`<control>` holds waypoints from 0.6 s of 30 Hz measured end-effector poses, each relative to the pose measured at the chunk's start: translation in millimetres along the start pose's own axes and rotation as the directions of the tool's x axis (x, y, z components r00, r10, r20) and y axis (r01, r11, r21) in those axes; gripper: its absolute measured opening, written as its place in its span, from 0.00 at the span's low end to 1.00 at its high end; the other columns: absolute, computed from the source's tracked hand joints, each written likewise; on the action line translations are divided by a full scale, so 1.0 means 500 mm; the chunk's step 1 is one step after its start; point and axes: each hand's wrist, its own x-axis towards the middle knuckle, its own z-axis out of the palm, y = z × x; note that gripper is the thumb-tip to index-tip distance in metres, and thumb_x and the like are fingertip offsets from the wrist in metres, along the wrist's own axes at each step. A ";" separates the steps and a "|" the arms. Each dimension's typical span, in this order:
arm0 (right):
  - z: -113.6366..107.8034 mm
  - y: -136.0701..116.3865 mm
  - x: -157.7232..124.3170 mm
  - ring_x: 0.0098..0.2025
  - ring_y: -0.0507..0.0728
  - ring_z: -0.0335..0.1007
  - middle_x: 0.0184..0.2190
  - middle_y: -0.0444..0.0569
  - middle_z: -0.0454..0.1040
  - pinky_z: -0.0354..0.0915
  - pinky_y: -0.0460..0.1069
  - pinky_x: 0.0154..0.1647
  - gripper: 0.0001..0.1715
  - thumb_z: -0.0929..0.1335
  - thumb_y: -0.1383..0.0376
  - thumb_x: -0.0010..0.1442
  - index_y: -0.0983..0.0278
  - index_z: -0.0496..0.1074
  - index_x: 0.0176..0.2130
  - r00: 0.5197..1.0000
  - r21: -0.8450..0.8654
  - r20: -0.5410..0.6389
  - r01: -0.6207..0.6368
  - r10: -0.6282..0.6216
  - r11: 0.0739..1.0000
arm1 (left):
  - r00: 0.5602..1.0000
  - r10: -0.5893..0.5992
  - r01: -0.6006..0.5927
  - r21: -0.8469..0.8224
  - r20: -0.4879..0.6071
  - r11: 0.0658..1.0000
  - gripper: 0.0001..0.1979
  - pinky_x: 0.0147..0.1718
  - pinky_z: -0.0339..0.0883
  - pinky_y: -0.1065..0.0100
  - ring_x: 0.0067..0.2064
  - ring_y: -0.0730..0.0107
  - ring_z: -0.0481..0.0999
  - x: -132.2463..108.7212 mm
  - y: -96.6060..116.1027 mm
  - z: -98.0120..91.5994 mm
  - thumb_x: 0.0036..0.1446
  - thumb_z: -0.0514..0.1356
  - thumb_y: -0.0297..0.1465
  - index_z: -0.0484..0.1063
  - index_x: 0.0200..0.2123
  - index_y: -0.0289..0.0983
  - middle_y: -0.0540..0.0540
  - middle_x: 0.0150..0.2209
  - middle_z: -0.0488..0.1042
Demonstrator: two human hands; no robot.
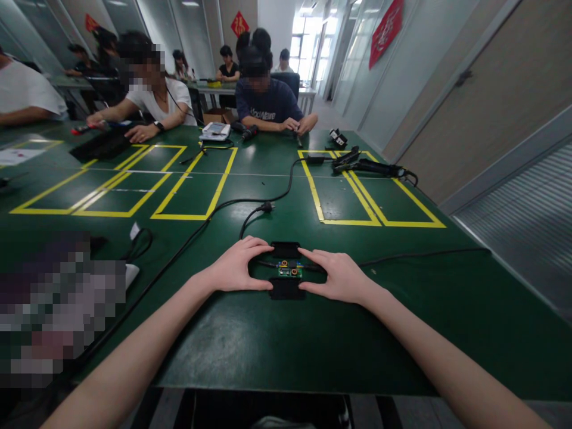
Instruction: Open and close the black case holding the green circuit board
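Observation:
A small green circuit board [290, 269] with copper coils lies on the green table between two black casing halves. One black half [286, 249] is just beyond the board, the other black half [287, 289] just nearer. Black cables run from the board to both sides. My left hand [236, 266] comes from the left, thumb and fingers spread, fingertips at the left ends of the two halves. Mirroring it, my right hand [338, 275] has its thumb and fingers apart, with the tips at their right ends. Whether the fingertips press on the halves cannot be made out.
A black plug [267, 207] and long cable [214, 211] lie beyond my hands. Yellow tape outlines [351, 223] mark the green table [214, 351]. A black tool [370, 168] sits at the far right. Across the table, a person [268, 107] and others work.

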 end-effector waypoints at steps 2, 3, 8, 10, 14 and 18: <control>-0.001 0.001 0.000 0.44 0.65 0.82 0.48 0.57 0.82 0.76 0.57 0.43 0.44 0.74 0.46 0.59 0.63 0.68 0.67 1.000 0.009 0.002 -0.008 0.008 1.000 | 1.000 -0.002 0.002 0.006 -0.001 1.000 0.39 0.59 0.68 0.48 0.58 0.50 0.73 0.000 -0.001 0.002 0.48 0.75 0.46 0.72 0.61 0.40 0.38 0.58 0.73; -0.001 0.001 0.001 0.44 0.65 0.82 0.49 0.57 0.82 0.77 0.58 0.44 0.44 0.74 0.47 0.59 0.63 0.68 0.67 1.000 0.011 0.002 -0.009 0.009 1.000 | 1.000 -0.002 0.002 0.009 0.000 1.000 0.39 0.60 0.68 0.48 0.58 0.50 0.73 0.001 -0.001 0.002 0.48 0.75 0.47 0.72 0.61 0.40 0.38 0.58 0.73; 0.000 0.005 0.003 0.49 0.66 0.82 0.54 0.58 0.81 0.77 0.59 0.48 0.42 0.74 0.48 0.60 0.62 0.69 0.66 1.000 0.015 0.007 -0.011 0.011 1.000 | 1.000 -0.016 0.016 0.024 0.007 1.000 0.39 0.60 0.66 0.47 0.58 0.49 0.72 0.000 0.002 0.004 0.49 0.74 0.49 0.72 0.62 0.40 0.38 0.58 0.73; 0.001 0.008 0.004 0.50 0.67 0.82 0.55 0.58 0.80 0.77 0.60 0.49 0.39 0.73 0.49 0.62 0.63 0.70 0.65 1.000 0.034 0.012 -0.010 0.010 0.999 | 1.000 -0.020 0.020 0.030 0.002 0.999 0.38 0.60 0.66 0.48 0.58 0.49 0.72 0.000 0.003 0.006 0.51 0.73 0.49 0.72 0.61 0.40 0.38 0.58 0.73; 0.001 0.014 0.004 0.51 0.66 0.82 0.55 0.56 0.80 0.77 0.59 0.49 0.36 0.72 0.50 0.64 0.61 0.71 0.65 1.000 0.074 0.006 -0.002 0.001 0.997 | 0.999 -0.023 0.024 0.042 -0.024 0.999 0.36 0.60 0.66 0.48 0.58 0.50 0.72 0.002 0.004 0.012 0.53 0.72 0.49 0.72 0.61 0.41 0.38 0.58 0.73; 0.001 0.018 0.001 0.41 0.61 0.83 0.50 0.54 0.83 0.76 0.54 0.41 0.32 0.70 0.52 0.66 0.60 0.71 0.65 0.999 0.125 0.025 -0.040 0.037 0.991 | 0.999 -0.008 0.010 0.045 -0.053 0.999 0.34 0.58 0.68 0.49 0.57 0.50 0.73 0.004 0.003 0.019 0.54 0.72 0.48 0.73 0.60 0.40 0.39 0.56 0.74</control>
